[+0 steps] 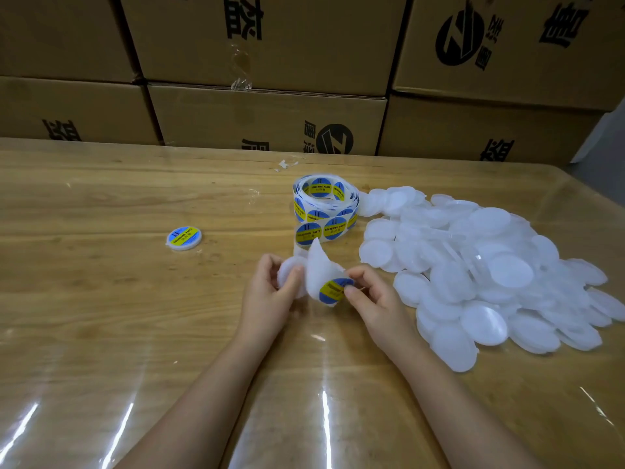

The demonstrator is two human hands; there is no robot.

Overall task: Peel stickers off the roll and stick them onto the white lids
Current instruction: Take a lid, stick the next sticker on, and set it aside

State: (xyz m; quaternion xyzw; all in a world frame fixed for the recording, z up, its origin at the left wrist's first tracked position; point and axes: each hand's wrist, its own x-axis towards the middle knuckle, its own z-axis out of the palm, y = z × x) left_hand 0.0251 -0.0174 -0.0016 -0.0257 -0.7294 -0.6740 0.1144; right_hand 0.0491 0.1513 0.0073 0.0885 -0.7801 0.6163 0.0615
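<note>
**Wooden worktable (101, 299), wall of cartons (263, 120): one sticker held at the fingertips**

At the middle of the table, a person's right hand (375, 296) pinches the edge of a round blue-and-yellow sticker (333, 289) between thumb and forefinger, with the other fingers curled under. The sticker sits at the lower end of a white backing strip (318, 265), which curls up and away toward the roll. The left hand (270, 289), just beside it, grips a white lid (287, 269) in curled fingers, with the thumb laid against the strip. The fingers hide part of the lid. Both bare forearms reach in from the bottom edge.

Just beyond the hands, the roll (321, 208) lies on its flat side, with rows of identical stickers printed "SOLDERING PASTE" facing outward. To the right of the roll and the hands spreads a loose heap of lids (490, 265), plain translucent white and overlapping, reaching near the table's right edge. Well apart to the left lies a single labelled lid (184, 238), sticker up. A small torn scrap (285, 164) of pale material lies behind the roll, near the table's far edge. A glossy clear sheet (128, 428) covers the wood and throws back streaks of light. The brown cartons, printed with black characters and a round logo, are stacked along the far side.
</note>
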